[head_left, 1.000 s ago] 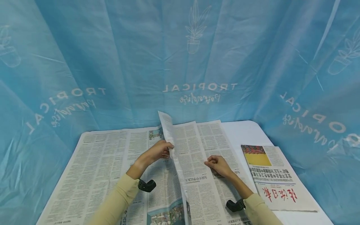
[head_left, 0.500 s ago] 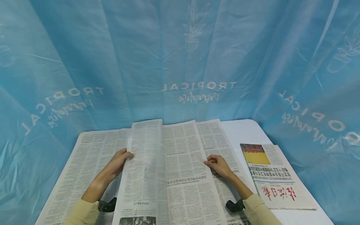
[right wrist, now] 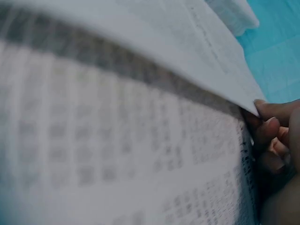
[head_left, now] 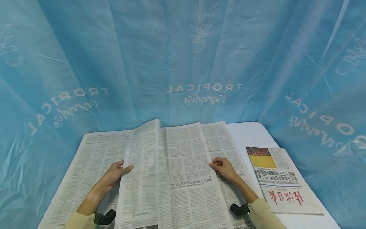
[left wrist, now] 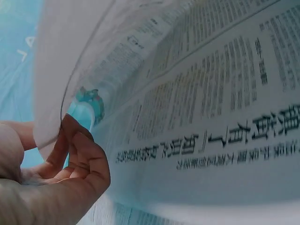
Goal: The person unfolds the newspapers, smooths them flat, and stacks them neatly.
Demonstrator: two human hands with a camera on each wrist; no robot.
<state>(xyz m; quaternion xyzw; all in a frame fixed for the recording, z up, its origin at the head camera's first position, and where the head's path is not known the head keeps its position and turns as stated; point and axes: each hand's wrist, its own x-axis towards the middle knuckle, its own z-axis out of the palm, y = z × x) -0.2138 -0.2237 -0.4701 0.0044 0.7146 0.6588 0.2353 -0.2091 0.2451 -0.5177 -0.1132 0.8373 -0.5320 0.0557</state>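
A large open newspaper [head_left: 188, 159] lies across the table. One of its pages [head_left: 141, 171] is turned over to the left, and its outer edge stands raised above the sheet below. My left hand [head_left: 115, 173] pinches that edge between thumb and fingers; in the left wrist view the left hand [left wrist: 70, 164] has the thumb on one side of the paper and curled fingers on the other. My right hand [head_left: 224, 168] pinches the right edge of another page. Close up in the right wrist view, the right hand [right wrist: 276, 136] grips the paper edge, with print underneath.
A folded newspaper [head_left: 283, 181] with red characters and a yellow picture lies on the white table [head_left: 246, 133] at the right. Blue printed curtains [head_left: 183, 63] hang behind the table and on both sides. A black wrist camera [head_left: 105, 217] sits on the left wrist.
My left hand has carried the page edge from the middle over to the left, then slightly down and left. The page now covers the pictures beneath it. My right hand keeps its place.
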